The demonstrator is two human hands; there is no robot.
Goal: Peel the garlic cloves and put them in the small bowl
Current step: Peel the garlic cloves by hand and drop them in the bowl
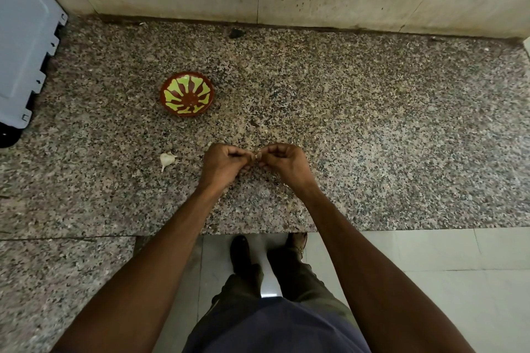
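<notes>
Head view: both hands, left hand (225,162) and right hand (282,160), pinch one garlic clove (257,156); small bowl (187,94) holds nothing.

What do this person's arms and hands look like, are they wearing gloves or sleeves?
No gloves or sleeves show. The left hand and right hand are bare, and both forearms are uncovered up to the picture's lower edge. No rings, watch or bracelets are visible on the wrists or fingers. Lower down, a dark blue garment covers the body.
</notes>
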